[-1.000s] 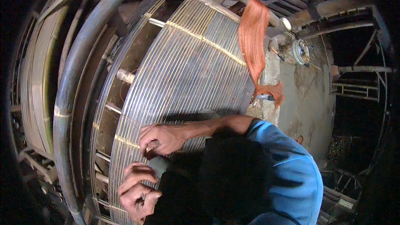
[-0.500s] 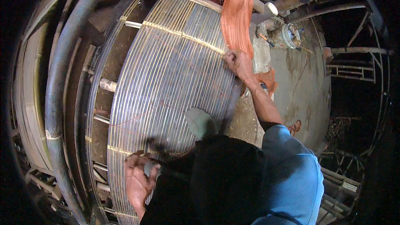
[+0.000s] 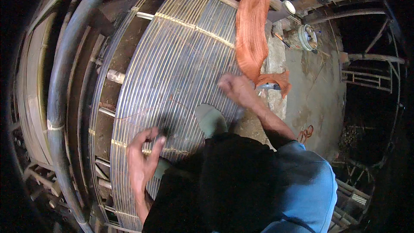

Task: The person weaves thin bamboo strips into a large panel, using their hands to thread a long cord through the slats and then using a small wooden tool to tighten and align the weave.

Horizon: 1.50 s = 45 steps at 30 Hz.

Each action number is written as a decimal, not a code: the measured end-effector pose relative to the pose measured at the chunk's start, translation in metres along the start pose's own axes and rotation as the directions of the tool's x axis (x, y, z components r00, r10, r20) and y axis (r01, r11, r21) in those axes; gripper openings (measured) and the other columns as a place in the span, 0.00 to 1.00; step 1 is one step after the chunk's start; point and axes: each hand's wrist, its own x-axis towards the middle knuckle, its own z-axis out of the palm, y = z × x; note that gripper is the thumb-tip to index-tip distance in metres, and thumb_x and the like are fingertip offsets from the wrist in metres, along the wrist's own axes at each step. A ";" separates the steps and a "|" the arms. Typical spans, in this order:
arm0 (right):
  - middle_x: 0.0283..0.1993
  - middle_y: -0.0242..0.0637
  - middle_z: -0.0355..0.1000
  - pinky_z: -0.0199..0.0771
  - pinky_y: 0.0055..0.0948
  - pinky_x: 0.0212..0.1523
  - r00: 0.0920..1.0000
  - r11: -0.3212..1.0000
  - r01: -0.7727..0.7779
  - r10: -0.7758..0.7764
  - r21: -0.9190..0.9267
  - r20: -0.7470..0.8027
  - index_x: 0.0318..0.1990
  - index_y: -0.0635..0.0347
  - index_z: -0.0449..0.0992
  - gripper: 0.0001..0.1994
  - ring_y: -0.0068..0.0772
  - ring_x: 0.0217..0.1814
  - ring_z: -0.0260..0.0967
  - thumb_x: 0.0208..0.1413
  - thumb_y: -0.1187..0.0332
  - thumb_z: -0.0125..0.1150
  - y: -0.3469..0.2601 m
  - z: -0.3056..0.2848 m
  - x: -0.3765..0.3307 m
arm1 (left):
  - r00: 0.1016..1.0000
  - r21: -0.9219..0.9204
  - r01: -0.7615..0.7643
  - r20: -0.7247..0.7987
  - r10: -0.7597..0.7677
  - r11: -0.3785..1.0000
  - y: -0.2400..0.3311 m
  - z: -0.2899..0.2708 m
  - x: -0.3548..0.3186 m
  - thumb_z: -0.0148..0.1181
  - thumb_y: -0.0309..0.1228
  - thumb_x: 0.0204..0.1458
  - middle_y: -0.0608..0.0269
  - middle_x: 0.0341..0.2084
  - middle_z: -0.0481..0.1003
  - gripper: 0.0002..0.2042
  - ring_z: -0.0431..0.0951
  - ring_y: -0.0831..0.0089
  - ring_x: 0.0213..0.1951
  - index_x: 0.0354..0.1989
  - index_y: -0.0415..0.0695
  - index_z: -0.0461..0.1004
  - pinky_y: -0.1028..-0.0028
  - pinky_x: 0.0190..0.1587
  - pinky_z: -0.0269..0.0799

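Note:
A large curved panel of thin parallel metal rods [image 3: 172, 60] fills the middle, bound by crosswise brass-coloured bands. My left hand [image 3: 142, 164] rests on its lower part with fingers spread, next to a small dark blur. My right hand [image 3: 235, 88] is blurred over the panel's right edge, just below a hanging bundle of orange fibres [image 3: 250, 34]. Whether it holds a strand cannot be made out. My grey-green shoe [image 3: 211, 121] presses against the rods between the hands.
A thick dark pipe [image 3: 64, 82] curves down the left of the panel. Right of the bundle lie a concrete surface [image 3: 315, 95], a round metal part [image 3: 307, 36], a small orange loop [image 3: 305, 133] and a metal railing [image 3: 366, 80].
My right hand went up to the orange bundle and has now come back down to the panel's right edge. My left hand stayed low on the rods and opened its fingers.

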 end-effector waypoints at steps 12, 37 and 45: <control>0.35 0.47 0.76 0.75 0.39 0.36 0.804 0.808 0.245 -0.478 0.535 0.353 0.46 0.59 0.76 0.11 0.48 0.33 0.76 0.64 0.62 0.57 -0.132 0.024 0.001 | 0.983 -0.905 0.179 0.185 -0.024 0.386 -0.002 0.060 0.066 0.56 0.26 0.63 0.55 0.33 0.82 0.05 0.82 0.71 0.38 0.38 0.40 0.77 0.71 0.45 0.78; 0.60 0.46 0.73 0.70 0.37 0.62 0.554 0.495 0.742 -0.833 0.453 0.004 0.67 0.56 0.65 0.39 0.42 0.61 0.71 0.46 0.62 0.76 -0.264 -0.034 0.109 | 0.794 -0.142 -0.009 -0.603 -0.079 0.990 0.013 -0.129 -0.093 0.69 0.27 0.52 0.74 0.24 0.74 0.06 0.65 0.87 0.23 0.36 0.38 0.83 0.83 0.27 0.58; 0.29 0.27 0.77 0.72 0.21 0.33 0.229 0.295 0.352 -0.947 0.888 0.223 0.35 0.62 0.84 0.15 0.16 0.33 0.71 0.61 0.58 0.64 -0.366 0.033 0.100 | 0.259 -0.221 0.540 -0.874 -0.410 0.812 -0.040 -0.159 -0.250 0.63 0.36 0.60 0.73 0.29 0.74 0.13 0.62 0.86 0.25 0.46 0.41 0.82 0.82 0.29 0.55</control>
